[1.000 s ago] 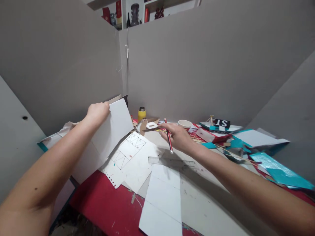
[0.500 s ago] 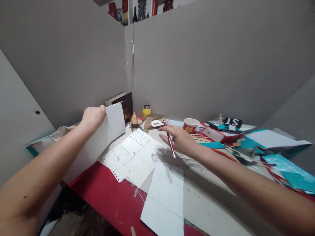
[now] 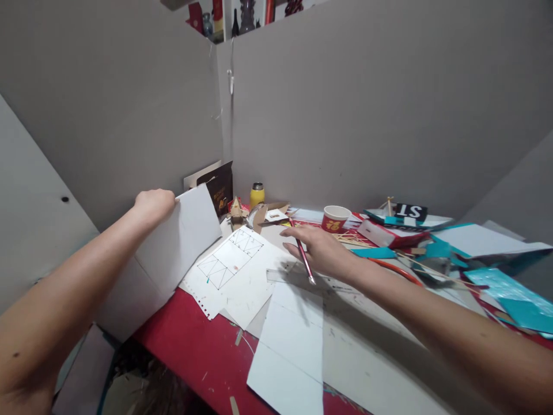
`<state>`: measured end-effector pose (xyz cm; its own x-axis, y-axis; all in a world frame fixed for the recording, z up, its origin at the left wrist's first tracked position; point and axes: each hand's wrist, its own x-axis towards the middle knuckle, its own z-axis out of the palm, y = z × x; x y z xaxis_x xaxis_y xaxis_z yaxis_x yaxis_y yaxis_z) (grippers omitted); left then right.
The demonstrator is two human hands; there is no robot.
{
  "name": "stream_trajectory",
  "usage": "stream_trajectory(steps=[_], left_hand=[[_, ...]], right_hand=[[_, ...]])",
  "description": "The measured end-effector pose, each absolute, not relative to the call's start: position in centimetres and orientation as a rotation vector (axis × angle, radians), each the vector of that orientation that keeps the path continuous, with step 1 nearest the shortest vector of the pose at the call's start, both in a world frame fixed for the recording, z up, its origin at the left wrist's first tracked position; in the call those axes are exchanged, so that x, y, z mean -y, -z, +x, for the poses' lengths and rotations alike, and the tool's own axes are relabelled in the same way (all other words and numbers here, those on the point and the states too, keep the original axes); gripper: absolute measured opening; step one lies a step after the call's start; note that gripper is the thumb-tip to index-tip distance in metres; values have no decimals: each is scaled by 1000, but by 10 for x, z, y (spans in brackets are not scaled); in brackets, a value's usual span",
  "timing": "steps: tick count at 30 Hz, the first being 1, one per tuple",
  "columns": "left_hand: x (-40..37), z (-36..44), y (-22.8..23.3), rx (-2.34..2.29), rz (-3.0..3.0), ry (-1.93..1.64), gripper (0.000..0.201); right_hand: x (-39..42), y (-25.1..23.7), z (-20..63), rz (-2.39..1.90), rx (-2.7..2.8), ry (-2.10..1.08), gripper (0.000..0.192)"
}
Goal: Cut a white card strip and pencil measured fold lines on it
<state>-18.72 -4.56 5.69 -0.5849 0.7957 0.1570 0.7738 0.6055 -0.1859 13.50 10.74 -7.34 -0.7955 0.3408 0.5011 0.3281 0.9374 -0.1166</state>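
Observation:
My left hand (image 3: 155,204) grips the top edge of a large white board (image 3: 173,253), which stands tilted on edge at the table's left side. A slim dark red pen or craft knife (image 3: 306,260) lies between the thumb and fingers of my right hand (image 3: 322,248), its tip pointing down toward me. Below that hand are a clear ruler (image 3: 280,276) and a white card (image 3: 287,351) crossed by pencil lines. Left of them lies a paper sheet (image 3: 254,291) with a drawn truss of triangles.
A red and white paper cup (image 3: 336,219) and a yellow bottle (image 3: 257,195) stand at the back. Teal and white scraps (image 3: 514,294) and thin sticks pile up on the right. Grey partition walls (image 3: 367,109) enclose the table. Red covering (image 3: 194,346) shows along the front.
My left hand has moved slightly left with the white board, whose face now shows more. My right hand has shifted a little right and down with the slim red tool.

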Motion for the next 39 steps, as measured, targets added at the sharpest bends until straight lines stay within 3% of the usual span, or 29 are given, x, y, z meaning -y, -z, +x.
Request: stream_trajectory(steps=[4,12,26,39], left_hand=[[48,-184,-53,2614,-1228,-303,33],[58,-178,-44,2410,-1215,-302,47],[45,-154,-49,2369,-1264,-390,26],[23,-81,-41,2142,-1596,-236,35]], right_hand=[[-109,76,138,-490,2576,-30,25],[-108,82,136,-502,2628,-27,23],[-108,88,145,-504,2666,-71,25],[-95,85,148,-525,2705,-134,25]])
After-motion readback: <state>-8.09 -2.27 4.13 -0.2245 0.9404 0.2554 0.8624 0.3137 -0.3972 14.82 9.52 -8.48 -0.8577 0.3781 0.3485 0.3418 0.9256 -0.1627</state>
